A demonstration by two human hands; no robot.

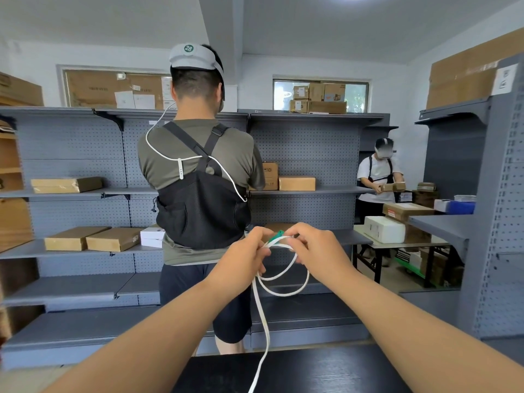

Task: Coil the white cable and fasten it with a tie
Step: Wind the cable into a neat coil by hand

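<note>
A flat white cable (286,290) hangs in loops between my two raised hands, and one long end trails down past the front edge of the black table (312,370). My left hand (241,256) grips the gathered loops from the left side. My right hand (314,248) pinches the top of the loops, where a green tie (276,236) sticks out between my fingertips. Whether the tie is wrapped round the cable is hidden by my fingers.
A person in a black vest (198,188) stands close ahead with their back to me, facing grey pegboard shelves (71,191) that carry cardboard boxes. A second person (380,177) handles a box at the right, beside a table with parcels. Another grey shelf unit (487,194) stands at the right.
</note>
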